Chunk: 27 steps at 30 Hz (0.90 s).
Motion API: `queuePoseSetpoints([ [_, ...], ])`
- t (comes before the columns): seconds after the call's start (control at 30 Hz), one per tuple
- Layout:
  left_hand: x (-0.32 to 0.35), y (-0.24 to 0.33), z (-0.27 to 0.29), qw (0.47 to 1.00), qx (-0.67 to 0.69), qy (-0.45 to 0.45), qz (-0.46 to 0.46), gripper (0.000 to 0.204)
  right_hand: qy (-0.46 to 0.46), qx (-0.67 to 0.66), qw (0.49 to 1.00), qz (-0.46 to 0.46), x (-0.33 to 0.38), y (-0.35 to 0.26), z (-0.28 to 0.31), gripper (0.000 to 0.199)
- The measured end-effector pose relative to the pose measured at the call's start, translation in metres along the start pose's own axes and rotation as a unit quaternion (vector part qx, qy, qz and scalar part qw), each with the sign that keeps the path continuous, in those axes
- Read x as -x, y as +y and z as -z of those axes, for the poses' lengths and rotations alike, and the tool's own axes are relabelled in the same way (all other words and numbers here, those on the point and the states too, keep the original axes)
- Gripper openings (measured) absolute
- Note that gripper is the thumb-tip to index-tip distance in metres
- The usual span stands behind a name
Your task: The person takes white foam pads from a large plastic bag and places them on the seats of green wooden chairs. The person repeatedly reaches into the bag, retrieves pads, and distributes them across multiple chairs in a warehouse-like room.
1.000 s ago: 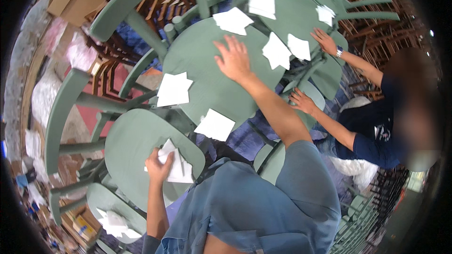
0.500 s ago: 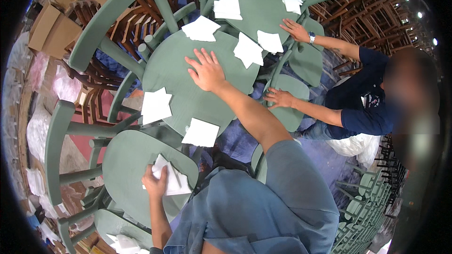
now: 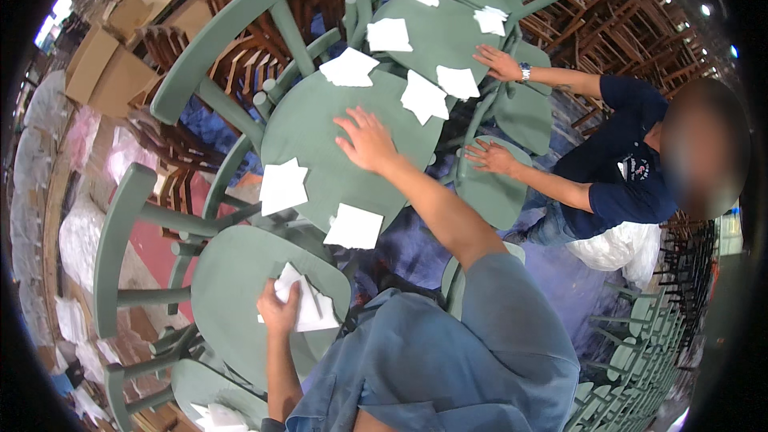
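My right hand (image 3: 368,142) lies with fingers spread on the green seat of a chair (image 3: 324,140), and nothing is held in it. White foam sheets lie in small overlapping stacks around that seat's edge, one stack (image 3: 284,186) to the left, another stack (image 3: 354,226) at the near edge. At the lower left my left hand (image 3: 278,308) grips a bunch of white foam sheets (image 3: 308,308) over a second green chair seat (image 3: 232,280). Part of the bunch is hidden by the fingers.
Across from me a co-worker (image 3: 616,152) in a dark shirt rests one hand (image 3: 498,62) by a far green seat (image 3: 436,32), the other on a nearer seat. Brown wooden chairs (image 3: 632,24) are piled behind. Cardboard boxes (image 3: 108,72) stand far left, green chairs (image 3: 640,344) lower right.
The whole view has shifted slightly, so the chairs on the left appear further right. My right hand stays flat on the seat and my left keeps its hold on the foam sheets.
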<state>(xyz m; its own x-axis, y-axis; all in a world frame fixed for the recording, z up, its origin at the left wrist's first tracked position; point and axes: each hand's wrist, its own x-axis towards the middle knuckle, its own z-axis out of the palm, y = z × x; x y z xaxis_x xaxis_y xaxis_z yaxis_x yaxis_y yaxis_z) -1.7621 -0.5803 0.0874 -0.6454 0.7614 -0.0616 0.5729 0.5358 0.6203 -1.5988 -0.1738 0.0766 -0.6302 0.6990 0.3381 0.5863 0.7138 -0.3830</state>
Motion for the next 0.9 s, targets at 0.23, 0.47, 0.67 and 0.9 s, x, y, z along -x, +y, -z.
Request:
queuePoseSetpoints([
  [0.23,0.003,-0.007,-0.006,0.999,0.044,-0.001,-0.020,0.042,0.188,-0.074,0.968,-0.149,0.195,-0.030,0.066,0.034],
  [0.47,0.005,-0.007,0.008,0.998,-0.032,0.001,-0.055,0.050,0.010,0.187,0.868,-0.460,0.425,-0.032,0.041,0.080],
  [0.67,0.009,-0.009,0.014,0.997,-0.011,0.005,-0.071,0.052,-0.047,-0.177,0.771,-0.610,0.521,0.001,-0.021,0.098],
  [0.9,0.015,-0.014,0.010,0.998,-0.004,0.021,-0.066,0.058,-0.051,-0.251,0.693,-0.673,0.537,0.012,-0.045,0.096],
])
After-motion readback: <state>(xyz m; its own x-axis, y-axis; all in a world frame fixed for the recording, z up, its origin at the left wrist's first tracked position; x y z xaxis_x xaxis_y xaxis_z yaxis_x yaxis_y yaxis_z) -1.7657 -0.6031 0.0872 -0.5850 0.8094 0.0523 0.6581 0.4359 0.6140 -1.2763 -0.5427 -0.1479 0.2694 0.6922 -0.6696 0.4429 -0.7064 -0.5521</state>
